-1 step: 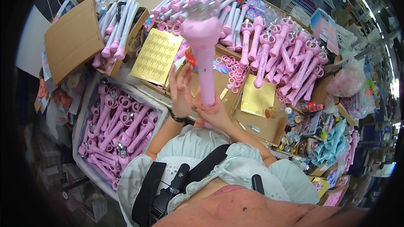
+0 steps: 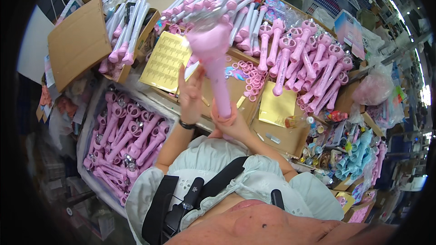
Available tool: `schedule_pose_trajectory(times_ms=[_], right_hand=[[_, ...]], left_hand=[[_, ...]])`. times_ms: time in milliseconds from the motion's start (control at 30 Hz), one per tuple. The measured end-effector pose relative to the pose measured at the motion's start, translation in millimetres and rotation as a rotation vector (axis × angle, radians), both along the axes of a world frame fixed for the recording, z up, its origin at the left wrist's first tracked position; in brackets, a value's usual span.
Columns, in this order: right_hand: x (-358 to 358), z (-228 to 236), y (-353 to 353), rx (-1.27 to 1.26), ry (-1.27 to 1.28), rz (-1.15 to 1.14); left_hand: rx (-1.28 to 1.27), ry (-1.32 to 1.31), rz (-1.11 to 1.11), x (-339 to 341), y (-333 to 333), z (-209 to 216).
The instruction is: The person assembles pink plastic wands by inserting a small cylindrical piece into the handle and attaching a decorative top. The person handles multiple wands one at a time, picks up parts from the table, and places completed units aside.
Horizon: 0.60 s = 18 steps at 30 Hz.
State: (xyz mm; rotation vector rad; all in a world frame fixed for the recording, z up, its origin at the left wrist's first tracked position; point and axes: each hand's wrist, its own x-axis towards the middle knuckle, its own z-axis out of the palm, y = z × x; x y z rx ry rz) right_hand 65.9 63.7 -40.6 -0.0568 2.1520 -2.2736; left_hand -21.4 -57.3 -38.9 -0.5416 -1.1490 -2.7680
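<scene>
My right hand [image 2: 229, 124] is closed round the lower handle of a pink toy wand [image 2: 221, 88], which stands nearly upright. A peach-coloured wrap [image 2: 225, 114] shows where the fingers circle the handle. The wand's large round head, with a clear top, is smeared by motion and leans left. My left hand [image 2: 190, 97] is raised beside the wand, fingers apart and holding nothing; a black band is on its wrist. Behind it lies a yellow printed sheet [image 2: 165, 61]. Pink rings [image 2: 256, 79] lie in the cardboard tray [image 2: 284, 140] beyond the wand.
A lined crate [image 2: 84, 131] full of pink wands stands at my left. More pink wands [image 2: 299, 59] are heaped at the back right, and white-and-pink sticks [image 2: 213, 0] behind. An open carton [image 2: 79, 45] stands at far left. Light-blue parts [image 2: 359, 154] lie at right.
The wand's head has tilted to the left. My left hand has shifted slightly left, and the red tag near its fingertips no longer shows.
</scene>
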Motion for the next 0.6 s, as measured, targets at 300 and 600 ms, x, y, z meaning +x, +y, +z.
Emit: schedule_pose_trajectory(times_ms=[300, 600], right_hand=[[8, 3, 76, 0.590, 0.093, 0.288], [-18, 79, 17, 0.433, 0.401, -0.104]], left_hand=[[-0.456, 0.153, -0.133, -16, -75, -21], [-1.001, 0.017, 0.128, 30, -22, 24]])
